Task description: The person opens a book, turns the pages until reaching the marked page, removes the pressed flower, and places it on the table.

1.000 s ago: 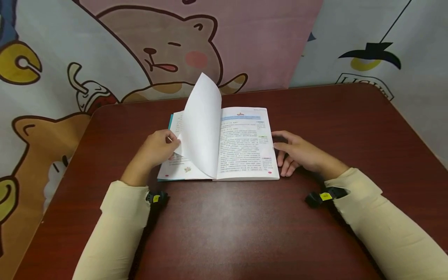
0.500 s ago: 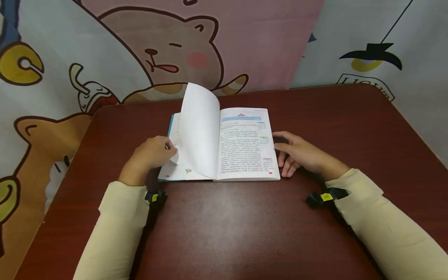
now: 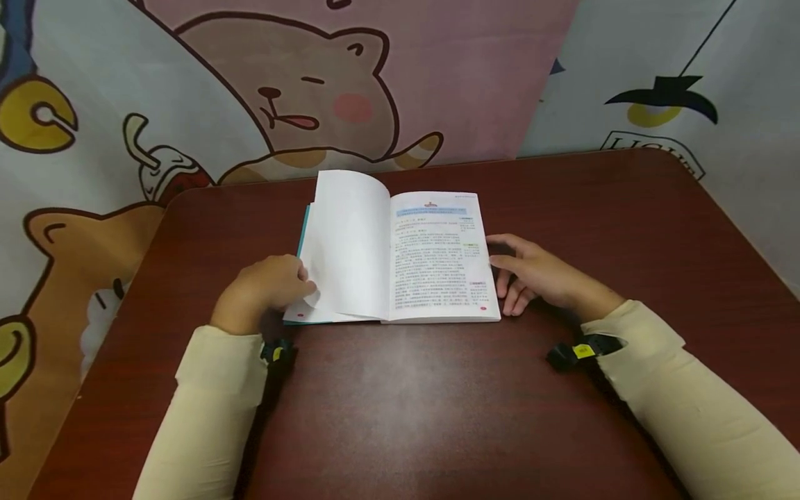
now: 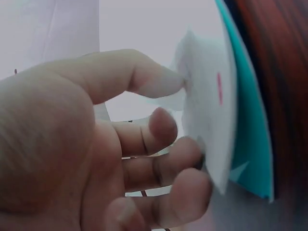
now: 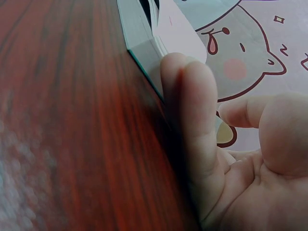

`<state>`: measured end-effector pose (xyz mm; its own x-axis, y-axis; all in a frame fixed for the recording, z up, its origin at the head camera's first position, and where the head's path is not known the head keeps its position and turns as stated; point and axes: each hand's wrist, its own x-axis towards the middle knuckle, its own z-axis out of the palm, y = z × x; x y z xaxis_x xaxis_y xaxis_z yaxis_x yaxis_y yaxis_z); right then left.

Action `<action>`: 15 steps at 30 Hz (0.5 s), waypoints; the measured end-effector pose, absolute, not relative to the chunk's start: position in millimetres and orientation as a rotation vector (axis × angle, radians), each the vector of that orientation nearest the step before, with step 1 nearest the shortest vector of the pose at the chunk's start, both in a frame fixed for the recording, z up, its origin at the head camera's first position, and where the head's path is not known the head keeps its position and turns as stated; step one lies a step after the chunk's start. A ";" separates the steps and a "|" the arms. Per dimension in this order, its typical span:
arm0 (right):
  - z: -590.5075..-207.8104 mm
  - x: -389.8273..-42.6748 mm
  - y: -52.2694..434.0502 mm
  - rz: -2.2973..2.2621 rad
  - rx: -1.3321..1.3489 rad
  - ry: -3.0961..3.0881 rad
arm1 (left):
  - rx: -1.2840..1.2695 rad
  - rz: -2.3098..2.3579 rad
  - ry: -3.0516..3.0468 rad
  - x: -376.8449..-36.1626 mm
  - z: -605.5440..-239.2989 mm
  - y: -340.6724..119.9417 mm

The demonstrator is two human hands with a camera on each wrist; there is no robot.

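An open book [image 3: 437, 257] lies on the table, printed text on its right page and a teal cover edge showing at its left. A white page [image 3: 353, 243] curves over the left half, its far edge raised. My left hand [image 3: 269, 285] is at that page's left edge, fingers curled, holding the bent lower part. In the left wrist view the thumb [image 4: 159, 82] meets the white paper, with the teal cover [image 4: 250, 134] beyond. My right hand [image 3: 531, 271] rests beside the book's right edge, fingers loosely bent, fingertips right at the page edges [image 5: 156, 45].
The dark red-brown wooden table [image 3: 400, 396] extends around the book. Behind it hangs a cartoon-printed backdrop [image 3: 462, 83]. Black wrist cameras with yellow labels sit at both sleeves [image 3: 219, 375].
My left hand has moved left and toward me, bringing the page down from nearly upright to lie over the left half. The right hand has stayed at the book's right edge.
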<state>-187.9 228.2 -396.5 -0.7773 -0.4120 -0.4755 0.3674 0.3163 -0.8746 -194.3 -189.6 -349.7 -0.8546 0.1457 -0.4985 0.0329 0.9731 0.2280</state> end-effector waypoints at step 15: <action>-397.6 -187.4 227.8 -1.530 -0.036 1.939 | 0.128 0.238 2.768 -187.8 -345.0 -179.8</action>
<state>-187.4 227.8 -397.6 -0.7828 -0.4057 -0.4718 0.3646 0.3153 -0.8761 -187.8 -179.8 -345.0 -0.9317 0.1189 -0.3432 0.0586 0.9817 0.1810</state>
